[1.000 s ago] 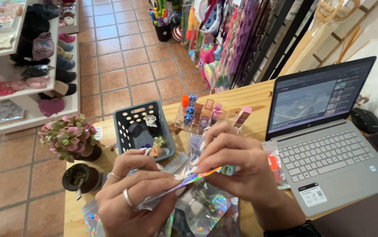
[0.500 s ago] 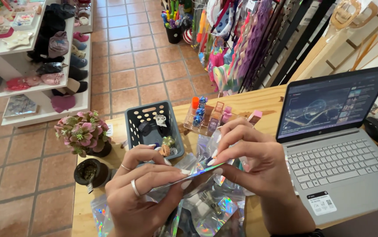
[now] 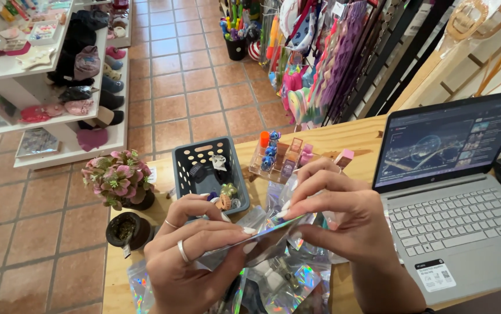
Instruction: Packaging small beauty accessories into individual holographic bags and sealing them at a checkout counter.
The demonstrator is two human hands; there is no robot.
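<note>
Head view: both hands hold one shiny holographic pouch above the desk. The left hand has a narrow grip on its near edge; the right hand pinches its top. More pouches lie beneath. A basket sits behind, a laptop to the right.

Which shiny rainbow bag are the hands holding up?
The flat holographic plastic pouch pinched between the left hand and the right hand. The other holographic pouches lie underneath on the wooden table.
</note>
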